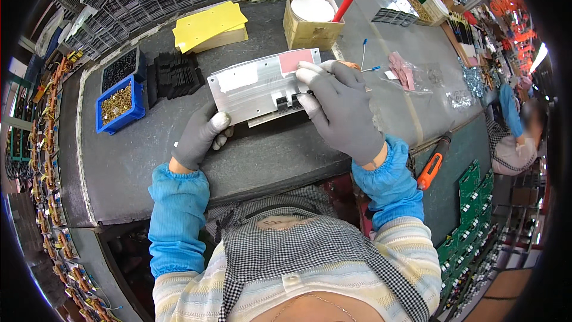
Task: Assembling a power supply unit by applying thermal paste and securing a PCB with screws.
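A silver metal plate [253, 92] is held tilted above the grey bench, with a white patch [238, 77] on its left part and a pink pad [296, 60] at its upper right corner. My left hand [201, 135], in a grey glove with pale fingertips, grips the plate's lower left corner. Across the right end lies my gloved right hand [342, 104], bent fingers at the pink pad and thumb beside small black components [288, 102] on the lower edge. Its hold underneath is hidden.
A blue bin of brass-coloured parts [119, 107], black pieces [176, 74] and yellow sheets [210, 25] sit left and behind. A carton [314, 21] stands at the back. Pink pads in a bag [405, 71] and an orange-handled tool [433, 164] lie right. Another person [515, 137] sits far right.
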`<state>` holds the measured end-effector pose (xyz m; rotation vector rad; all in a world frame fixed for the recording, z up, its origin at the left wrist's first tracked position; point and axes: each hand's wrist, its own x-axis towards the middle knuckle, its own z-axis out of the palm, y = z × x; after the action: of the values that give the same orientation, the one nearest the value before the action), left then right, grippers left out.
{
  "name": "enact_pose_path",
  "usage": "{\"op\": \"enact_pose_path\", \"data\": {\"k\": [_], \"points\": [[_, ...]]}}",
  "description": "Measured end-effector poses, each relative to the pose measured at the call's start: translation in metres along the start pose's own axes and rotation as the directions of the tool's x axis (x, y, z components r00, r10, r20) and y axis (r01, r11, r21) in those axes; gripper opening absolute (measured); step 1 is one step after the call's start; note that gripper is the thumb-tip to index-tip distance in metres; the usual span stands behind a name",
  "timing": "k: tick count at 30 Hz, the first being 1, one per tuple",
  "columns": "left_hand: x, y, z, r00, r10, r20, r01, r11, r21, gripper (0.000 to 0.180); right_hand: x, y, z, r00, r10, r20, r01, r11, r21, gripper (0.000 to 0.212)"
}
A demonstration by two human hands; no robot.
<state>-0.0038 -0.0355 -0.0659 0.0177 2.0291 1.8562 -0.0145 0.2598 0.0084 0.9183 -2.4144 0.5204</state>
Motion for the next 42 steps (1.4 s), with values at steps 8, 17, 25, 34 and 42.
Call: {"op": "enact_pose_path", "data": {"k": [8, 17, 25, 34, 42], "points": [[0.0, 0.001, 0.0, 1.0, 0.018, 0.019, -0.018, 1.0, -0.003, 0.094, -0.002, 0.008, 0.007, 0.998, -0.015, -0.059, 0.014, 1.0, -0.016, 0.036], [0.001, -0.008, 0.002, 0.996, 0.067, 0.056, -0.063, 0.995, -0.074, 0.083, -0.002, 0.014, -0.013, 0.996, -0.009, -0.092, 0.012, 1.0, 0.025, 0.032], [0.001, -0.01, 0.004, 0.998, 0.064, -0.02, -0.065, 0.996, -0.062, 0.076, -0.07, 0.188, -0.11, 0.712, 0.687, -0.142, -0.695, 0.719, -0.009, 0.023], [0.002, -0.01, 0.006, 0.998, 0.068, -0.012, -0.068, 0.997, -0.034, 0.081, -0.157, 0.277, -0.06, 0.687, 0.719, 0.102, -0.68, 0.686, -0.26, 0.032], [0.002, -0.007, 0.007, 0.999, 0.025, -0.036, -0.027, 0.999, -0.044, 0.098, -0.159, 0.286, -0.075, 0.73, 0.681, -0.057, -0.682, 0.721, -0.122, 0.03]]}}
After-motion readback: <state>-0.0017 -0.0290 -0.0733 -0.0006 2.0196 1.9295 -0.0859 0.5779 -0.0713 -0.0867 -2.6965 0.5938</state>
